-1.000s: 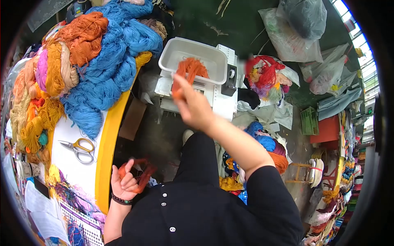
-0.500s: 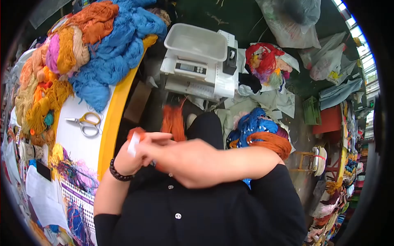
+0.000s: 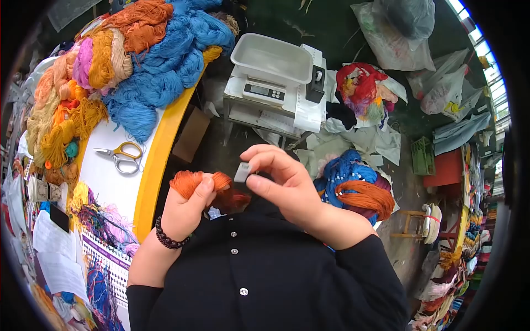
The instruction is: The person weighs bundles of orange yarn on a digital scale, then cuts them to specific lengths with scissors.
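Note:
My left hand (image 3: 186, 215) is closed round a folded orange yarn skein (image 3: 185, 181), with the thumb pressed over its top. Loops of the skein bulge out on both sides of the thumb, and part of it hangs lower in front of my dark clothes. Just to the right, my right hand (image 3: 295, 193) pinches a small whitish paper tag (image 3: 242, 172) between thumb and fingers. The tag is apart from the skein. Scissors (image 3: 122, 156) with one yellow and one grey handle lie on the white table (image 3: 105, 179) to the left.
Blue yarn (image 3: 165, 71) and other coloured skeins pile up on the table's far end. A digital scale (image 3: 264, 91) with a white tray (image 3: 270, 58) stands ahead. To the right lies a bundle of blue and rust yarn (image 3: 359, 185). Plastic bags (image 3: 395, 44) sit at the back right.
My hands were crossed close together with the tag near the left hand. Now the right hand has drawn away to the right with the tag, and the skein's loops show in my left hand.

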